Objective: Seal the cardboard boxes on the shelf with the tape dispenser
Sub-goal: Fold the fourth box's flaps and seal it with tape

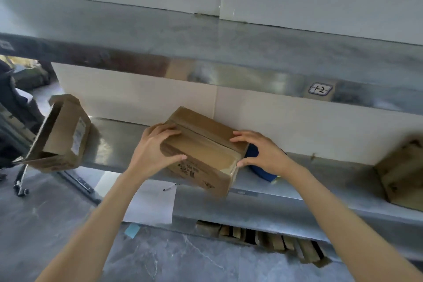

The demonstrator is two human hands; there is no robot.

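On the shelf, both hands grip a closed cardboard box

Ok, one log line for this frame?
left hand: grips brown cardboard box | right hand: grips same box | box: flaps closed, at metal shelf edge | blue object: partly hidden

Matt cardboard box, glossy metal shelf
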